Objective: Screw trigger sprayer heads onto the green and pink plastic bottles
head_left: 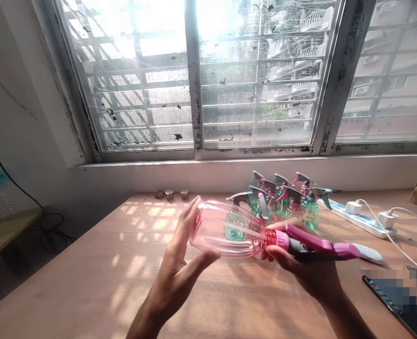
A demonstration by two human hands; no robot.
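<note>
Spray bottle, one, translucent pink, held sideways above the table: left hand gripping its base, right hand gripping its neck. Further spray bottles, pink and green, grouped far, right of centre.

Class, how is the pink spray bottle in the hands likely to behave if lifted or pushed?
The pink spray bottle looks light for its size, as no liquid shows inside. Its smooth, glossy surface may be slippery. Laid down, it would probably rock rather than roll freely, because the trigger head juts out.
</note>
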